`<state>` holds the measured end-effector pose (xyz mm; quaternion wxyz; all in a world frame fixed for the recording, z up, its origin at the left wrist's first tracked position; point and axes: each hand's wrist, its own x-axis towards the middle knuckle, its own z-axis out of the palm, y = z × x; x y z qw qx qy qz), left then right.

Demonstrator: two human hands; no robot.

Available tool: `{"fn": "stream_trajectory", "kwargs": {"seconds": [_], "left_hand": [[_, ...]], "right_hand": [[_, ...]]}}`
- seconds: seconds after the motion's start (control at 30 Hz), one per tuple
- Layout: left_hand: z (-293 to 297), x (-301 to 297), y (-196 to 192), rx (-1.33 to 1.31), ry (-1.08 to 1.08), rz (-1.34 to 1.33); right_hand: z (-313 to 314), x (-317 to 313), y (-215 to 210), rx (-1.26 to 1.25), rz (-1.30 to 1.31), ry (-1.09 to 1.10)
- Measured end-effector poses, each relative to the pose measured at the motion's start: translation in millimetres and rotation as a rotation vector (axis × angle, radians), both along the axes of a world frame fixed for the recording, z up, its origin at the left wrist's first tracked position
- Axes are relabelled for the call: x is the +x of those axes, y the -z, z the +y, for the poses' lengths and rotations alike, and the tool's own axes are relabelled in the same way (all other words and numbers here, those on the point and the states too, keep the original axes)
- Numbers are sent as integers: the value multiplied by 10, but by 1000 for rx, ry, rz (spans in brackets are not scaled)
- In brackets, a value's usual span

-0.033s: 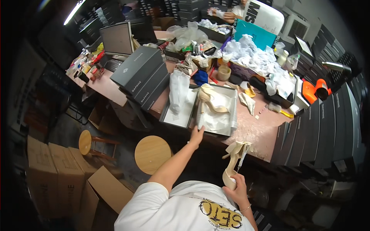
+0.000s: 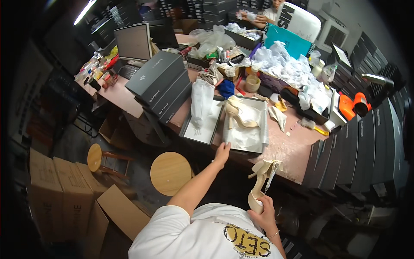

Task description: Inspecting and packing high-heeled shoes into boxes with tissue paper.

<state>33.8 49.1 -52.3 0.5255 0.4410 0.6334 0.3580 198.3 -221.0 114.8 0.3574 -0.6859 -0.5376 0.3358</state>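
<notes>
My right hand (image 2: 265,214) grips a beige high-heeled sandal (image 2: 257,190) by its toe end, close to my body. Its heel end points toward the table, and a sparkling strap (image 2: 271,178) hangs from it. My left hand (image 2: 222,154) is closed at the near left corner of an open shoebox (image 2: 264,140); its fingertips are partly hidden against the edge. Inside the box, a matching beige sandal (image 2: 246,116) lies on white tissue paper (image 2: 242,137). Beside the box on the left is a dark-edged lid (image 2: 202,134) with a crumpled white wrapping (image 2: 202,101) on it.
Closed grey shoeboxes (image 2: 161,82) are stacked left of the lid. Crumpled white paper (image 2: 280,62) fills a container behind, near a yellow-handled brush (image 2: 312,125). More boxes (image 2: 366,146) line the right side. A round stool (image 2: 171,173) and cartons (image 2: 71,190) stand lower left. Across the table is another person (image 2: 267,17).
</notes>
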Motion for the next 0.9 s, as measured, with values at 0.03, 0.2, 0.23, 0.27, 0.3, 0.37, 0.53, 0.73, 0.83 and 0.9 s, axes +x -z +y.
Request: {"fn": "stream_trajectory", "kwargs": {"seconds": [0.03,0.2,0.23,0.27,0.3,0.37,0.53,0.73,0.83,0.9], "left_hand": [[-5,29,40,-7,3,-167],[451,-1004,115,398,-354,574],[596,-1339,185,265,-388,645],[715,-1574,157,121,-393,628],[815,-1812,304,116,-320,549],[855,-1625,39,-8,20,373],[421,-1185,370,161,154,101],[-334,-2326,586,-129,81,-165],[-857,-3067,380,-80,205,176],[-1286,-3438,446,-163,159,243]], "right_hand": [[31,-39,-21,13,-16,-9],[253,-191,-107,67,-69,45],[318,-284,-110,52,-47,10],[385,-374,-107,35,-31,-22],[437,-477,-120,11,-20,-63],[597,-763,-100,-33,-32,-107],[1370,-1437,-327,191,-163,-193],[2327,-2146,-503,679,-327,-110],[2638,-2475,217,410,-333,-86],[2788,-2574,1144,108,-520,-196]]}}
